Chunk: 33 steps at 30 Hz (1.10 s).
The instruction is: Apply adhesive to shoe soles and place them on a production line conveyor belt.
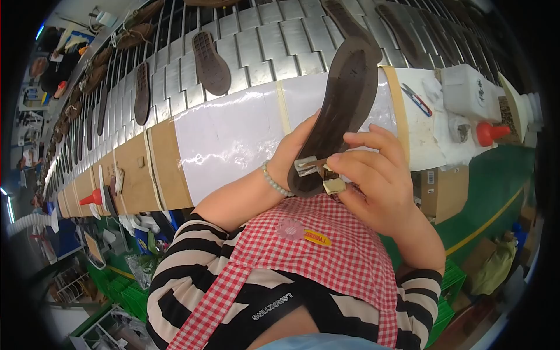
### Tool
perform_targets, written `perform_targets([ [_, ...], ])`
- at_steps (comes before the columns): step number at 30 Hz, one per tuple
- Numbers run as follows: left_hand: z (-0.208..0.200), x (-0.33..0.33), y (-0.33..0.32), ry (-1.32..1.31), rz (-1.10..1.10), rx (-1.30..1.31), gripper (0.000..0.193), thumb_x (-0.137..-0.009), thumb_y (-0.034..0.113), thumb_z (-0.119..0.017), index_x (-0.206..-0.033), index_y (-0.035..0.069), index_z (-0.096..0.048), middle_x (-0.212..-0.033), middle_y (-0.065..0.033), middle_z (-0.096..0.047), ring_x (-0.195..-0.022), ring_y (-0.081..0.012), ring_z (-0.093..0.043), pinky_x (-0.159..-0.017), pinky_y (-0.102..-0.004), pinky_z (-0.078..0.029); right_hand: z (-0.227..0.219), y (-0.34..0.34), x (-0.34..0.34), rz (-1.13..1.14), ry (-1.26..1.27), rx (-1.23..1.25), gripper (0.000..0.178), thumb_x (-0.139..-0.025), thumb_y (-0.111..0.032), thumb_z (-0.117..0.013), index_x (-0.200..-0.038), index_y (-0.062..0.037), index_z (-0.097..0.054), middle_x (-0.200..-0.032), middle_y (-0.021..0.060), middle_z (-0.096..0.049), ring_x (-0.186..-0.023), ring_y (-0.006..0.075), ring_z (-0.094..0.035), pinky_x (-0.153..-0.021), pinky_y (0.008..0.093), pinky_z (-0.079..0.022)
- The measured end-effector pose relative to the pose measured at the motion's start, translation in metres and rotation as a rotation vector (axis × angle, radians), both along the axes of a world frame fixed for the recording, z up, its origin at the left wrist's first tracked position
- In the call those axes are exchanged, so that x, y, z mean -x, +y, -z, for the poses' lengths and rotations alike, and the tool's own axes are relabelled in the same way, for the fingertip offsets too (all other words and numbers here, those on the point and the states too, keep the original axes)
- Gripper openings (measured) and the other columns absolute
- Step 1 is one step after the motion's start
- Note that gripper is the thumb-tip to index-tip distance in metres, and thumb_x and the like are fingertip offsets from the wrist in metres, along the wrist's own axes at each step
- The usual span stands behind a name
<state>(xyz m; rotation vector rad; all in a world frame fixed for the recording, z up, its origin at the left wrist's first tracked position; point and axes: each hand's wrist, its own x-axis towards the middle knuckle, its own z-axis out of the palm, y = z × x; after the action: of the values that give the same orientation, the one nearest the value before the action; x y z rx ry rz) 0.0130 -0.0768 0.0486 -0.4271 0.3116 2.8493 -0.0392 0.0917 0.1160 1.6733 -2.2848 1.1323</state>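
A long dark brown shoe sole is held up in front of my chest, tilted, its heel end nearest me. My left hand grips it from the left and behind, most of its fingers hidden by the sole. Over the heel end, my right hand pinches a small brown stick with a flat silver-grey end, which lies against or just above the sole's surface. A pale yellow block also sits by the right fingers; I cannot tell whether it is joined to the stick.
Beyond the white-covered ledge runs a slatted metal conveyor carrying several soles, such as one sole. Brown shoes line its far left. To the right lie thread snips, a white plastic container and a red nozzle.
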Motion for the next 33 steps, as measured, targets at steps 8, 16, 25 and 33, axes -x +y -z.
perform_targets([
  [8,0.000,0.005,0.001,0.013,0.019,-0.039,0.042,-0.109,0.031,-0.035,-0.135,0.003,-0.054,-0.118,-0.0163,-0.067,-0.101,-0.0247,-0.068,-0.085,-0.0371,-0.060,-0.002,-0.003,-0.006,-0.111,0.009,-0.019,0.035,-0.069,-0.011,-0.077,-0.104,-0.0110,-0.073,-0.101,0.0014,-0.070,-0.113,0.0254,-0.062,-0.106,0.0525,-0.041],
  [16,0.021,0.002,-0.004,0.151,0.207,-0.417,0.044,-0.109,0.029,-0.033,-0.139,0.001,-0.049,-0.128,-0.0218,-0.061,-0.112,-0.0330,-0.065,-0.092,-0.0446,-0.058,-0.026,0.009,0.002,-0.214,0.123,-0.225,0.022,-0.075,-0.020,-0.075,-0.097,-0.0215,-0.076,-0.107,-0.0031,-0.072,-0.115,0.0242,-0.061,-0.111,0.0525,-0.038],
  [25,0.000,0.012,-0.004,0.185,0.050,-0.405,0.052,-0.107,0.034,-0.035,-0.143,-0.001,-0.047,-0.146,-0.0196,-0.049,-0.146,-0.0390,-0.032,-0.108,-0.0596,-0.045,-0.014,0.028,-0.010,0.175,-0.100,-0.059,0.048,-0.064,-0.011,-0.088,-0.107,-0.0038,-0.069,-0.106,0.0086,-0.068,-0.104,0.0311,-0.064,-0.096,0.0450,-0.049],
  [33,-0.010,0.012,-0.002,0.166,-0.032,-0.260,0.055,-0.107,0.037,-0.032,-0.149,0.002,-0.040,-0.155,-0.0166,-0.039,-0.148,-0.0383,-0.028,-0.119,-0.0623,-0.028,0.007,0.027,-0.018,0.122,-0.389,-0.003,0.053,-0.067,-0.003,-0.087,-0.115,-0.0003,-0.064,-0.112,0.0134,-0.062,-0.096,0.0199,-0.062,-0.084,0.0306,-0.050],
])
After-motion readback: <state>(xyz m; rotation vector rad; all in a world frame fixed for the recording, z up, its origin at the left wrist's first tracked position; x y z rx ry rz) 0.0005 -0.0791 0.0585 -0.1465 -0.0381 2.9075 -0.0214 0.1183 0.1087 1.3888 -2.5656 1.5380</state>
